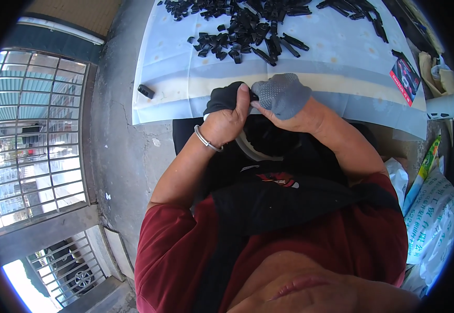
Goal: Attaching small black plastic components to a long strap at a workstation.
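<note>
My left hand [229,102], in a black glove with the thumb bare, is closed at the table's near edge. Beside it, my right hand [281,98] wears a grey dotted glove and is closed too. Their fingertips meet around a small black part [254,97], mostly hidden by the fingers. Just below the hands, a round container with a pale rim [251,152] sits at my lap, dark inside. Farther off lies a heap of black plastic pieces [245,23], some short and curved, others long and narrow.
A pale patterned cloth [169,68] covers the table. One black piece [145,92] lies alone at its left edge. Long black pieces [360,10] lie far right, near a red-and-dark card [405,79]. White printed bags [433,219] stand at my right; a barred window [34,141] is left.
</note>
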A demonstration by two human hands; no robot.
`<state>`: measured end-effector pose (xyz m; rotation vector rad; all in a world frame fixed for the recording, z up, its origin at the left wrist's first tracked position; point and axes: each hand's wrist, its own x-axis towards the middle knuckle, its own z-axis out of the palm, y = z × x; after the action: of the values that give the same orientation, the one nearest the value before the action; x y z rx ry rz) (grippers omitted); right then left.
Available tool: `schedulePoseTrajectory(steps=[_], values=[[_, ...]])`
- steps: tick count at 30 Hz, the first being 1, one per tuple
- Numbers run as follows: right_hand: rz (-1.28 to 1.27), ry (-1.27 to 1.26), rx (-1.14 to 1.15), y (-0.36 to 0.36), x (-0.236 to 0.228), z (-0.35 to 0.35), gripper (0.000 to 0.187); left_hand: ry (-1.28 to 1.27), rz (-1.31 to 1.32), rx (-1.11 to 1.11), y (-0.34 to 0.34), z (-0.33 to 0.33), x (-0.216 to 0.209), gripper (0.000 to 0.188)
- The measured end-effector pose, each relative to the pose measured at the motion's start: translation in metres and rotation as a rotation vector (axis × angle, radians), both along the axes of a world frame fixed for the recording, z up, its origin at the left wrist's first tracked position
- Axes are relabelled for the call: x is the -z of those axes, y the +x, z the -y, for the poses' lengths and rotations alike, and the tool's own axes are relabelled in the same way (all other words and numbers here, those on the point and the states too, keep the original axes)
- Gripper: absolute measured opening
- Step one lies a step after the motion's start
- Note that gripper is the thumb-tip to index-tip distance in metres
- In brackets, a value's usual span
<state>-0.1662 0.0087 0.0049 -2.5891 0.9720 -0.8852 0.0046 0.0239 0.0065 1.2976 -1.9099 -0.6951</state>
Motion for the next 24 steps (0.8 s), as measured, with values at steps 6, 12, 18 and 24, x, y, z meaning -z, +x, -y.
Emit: schedulePoseTrajectory(steps=[6,12,18,24], values=[[-0.247,0.132,0.123,-0.009,-0.023,0.021,0.035,-0.253,0.489,-0.203,0.015,0.029,-0.004,0.033],[-0.408,-0.120,0.406,0.007,0.012,0.056,0.017,-0.324,0.691,-0.257,0.005,0.071,0.022,0.019],[-0.325,-0.284,0.368,-0.006,0.012,0.041,0.017,-0.438,0.587,-0.216,0.011,0.055,0.023,0.018],[0.160,0.178,-0.030,-0.010,-0.001,0.024,0.029,-0.030,0.259,-0.136,0.013,0.025,-0.002,0.039]])
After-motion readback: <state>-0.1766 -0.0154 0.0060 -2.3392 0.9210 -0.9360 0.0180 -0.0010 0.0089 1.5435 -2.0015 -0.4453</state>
